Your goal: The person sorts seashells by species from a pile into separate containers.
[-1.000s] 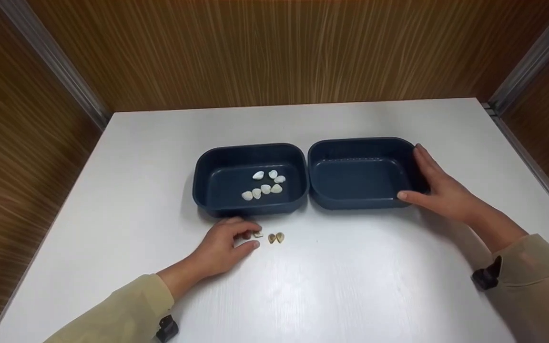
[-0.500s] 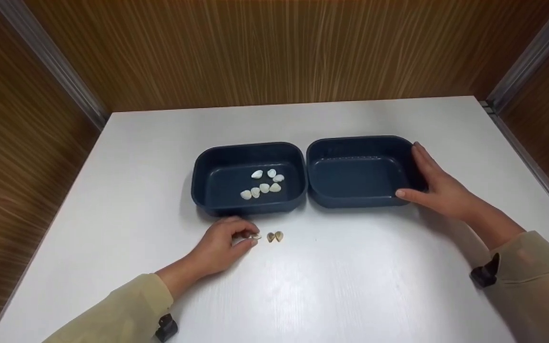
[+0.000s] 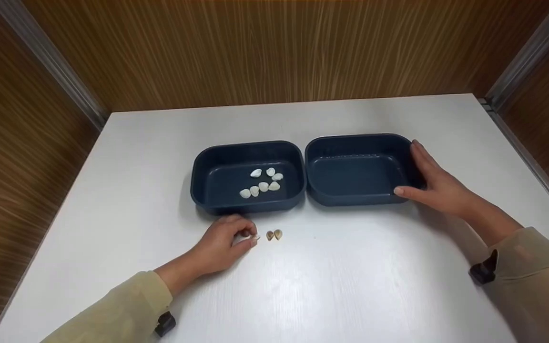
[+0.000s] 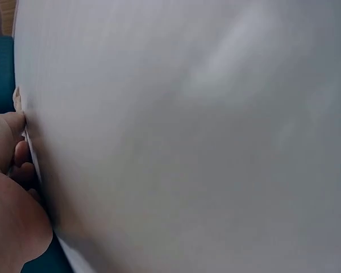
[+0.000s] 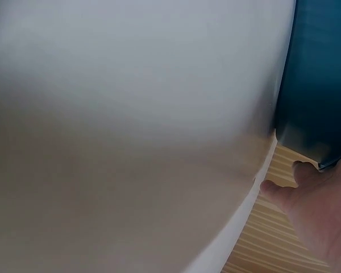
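In the head view my left hand [image 3: 224, 243] is low over the white table, just in front of the left dark blue box. Its thumb and fingertips pinch a small pale seashell [image 3: 257, 237], mostly hidden by them. Two small brownish shells [image 3: 274, 235] lie side by side just right of those fingertips. Against the outer end of the right blue box [image 3: 355, 199] rests my right hand [image 3: 439, 188], fingers straight along its wall and thumb at the front corner. In the right wrist view this box [image 5: 315, 79] stands above the hand.
Several white shells [image 3: 263, 186] lie inside the left blue box [image 3: 250, 208], which stands close beside the right one. Wood-grain panels [image 3: 284, 52] rise behind and at both sides of the white table [image 3: 303, 290].
My left thumb and fingertips have closed together on the pale shell. My right hand keeps its place at the box, and the whole head view has shifted slightly.
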A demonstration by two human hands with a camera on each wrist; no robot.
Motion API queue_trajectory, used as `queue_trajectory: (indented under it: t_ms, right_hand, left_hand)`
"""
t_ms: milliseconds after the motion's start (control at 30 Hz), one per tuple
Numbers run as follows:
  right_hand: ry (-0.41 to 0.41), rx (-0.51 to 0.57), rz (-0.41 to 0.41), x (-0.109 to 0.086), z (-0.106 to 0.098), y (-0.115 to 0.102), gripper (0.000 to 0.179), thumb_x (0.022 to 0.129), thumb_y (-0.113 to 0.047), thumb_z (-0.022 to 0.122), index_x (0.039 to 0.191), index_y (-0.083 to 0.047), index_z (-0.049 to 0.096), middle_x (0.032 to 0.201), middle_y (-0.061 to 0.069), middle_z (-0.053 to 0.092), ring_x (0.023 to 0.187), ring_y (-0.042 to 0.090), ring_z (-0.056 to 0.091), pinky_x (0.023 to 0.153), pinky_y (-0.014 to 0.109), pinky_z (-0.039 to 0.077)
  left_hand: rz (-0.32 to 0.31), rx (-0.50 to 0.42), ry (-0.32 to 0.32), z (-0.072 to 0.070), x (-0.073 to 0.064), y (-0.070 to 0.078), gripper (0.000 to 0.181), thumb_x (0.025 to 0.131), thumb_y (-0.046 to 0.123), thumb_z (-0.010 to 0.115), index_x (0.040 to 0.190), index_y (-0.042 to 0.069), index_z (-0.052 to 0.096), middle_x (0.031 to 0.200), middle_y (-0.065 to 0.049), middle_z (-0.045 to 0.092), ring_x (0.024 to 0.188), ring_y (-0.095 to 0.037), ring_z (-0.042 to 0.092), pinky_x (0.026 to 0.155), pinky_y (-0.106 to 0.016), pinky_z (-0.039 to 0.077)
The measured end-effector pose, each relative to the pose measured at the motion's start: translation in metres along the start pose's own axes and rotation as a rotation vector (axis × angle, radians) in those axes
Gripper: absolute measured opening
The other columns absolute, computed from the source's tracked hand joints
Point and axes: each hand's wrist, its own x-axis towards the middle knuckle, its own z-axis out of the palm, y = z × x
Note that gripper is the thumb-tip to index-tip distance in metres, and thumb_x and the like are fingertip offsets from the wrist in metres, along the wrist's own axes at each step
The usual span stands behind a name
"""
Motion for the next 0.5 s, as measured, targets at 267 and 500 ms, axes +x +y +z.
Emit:
queue_trajectory:
  t_ms: [267, 500]
  right_hand:
    - [0.006, 0.009, -0.009, 0.0010, 0.0002, 0.0006, 0.113, 0.098, -0.040, 0.076, 0.170, -0.011, -0.007, 0.177, 0.011, -0.013, 0.162, 0.040, -0.005, 0.125, 0.069, 0.007]
    - [0.005, 0.009, -0.003, 0.0004, 0.0013, -0.0001, 0.112, 0.099, -0.043, 0.075, 0.170, -0.014, -0.007, 0.178, 0.008, -0.013, 0.162, 0.038, -0.005, 0.125, 0.068, 0.007]
  left_hand:
    - [0.030, 0.035, -0.030, -0.0023, 0.0002, 0.0026, 0.009, 0.098, 0.014, 0.076, 0.101, 0.012, 0.068, 0.098, 0.000, 0.063, 0.096, -0.020, 0.059, 0.090, -0.040, 0.048]
    - [0.009, 0.001, -0.022, -0.0031, -0.0027, 0.0022, 0.014, 0.096, 0.013, 0.078, 0.108, 0.012, 0.071, 0.102, 0.001, 0.064, 0.100, -0.019, 0.059, 0.093, -0.040, 0.049]
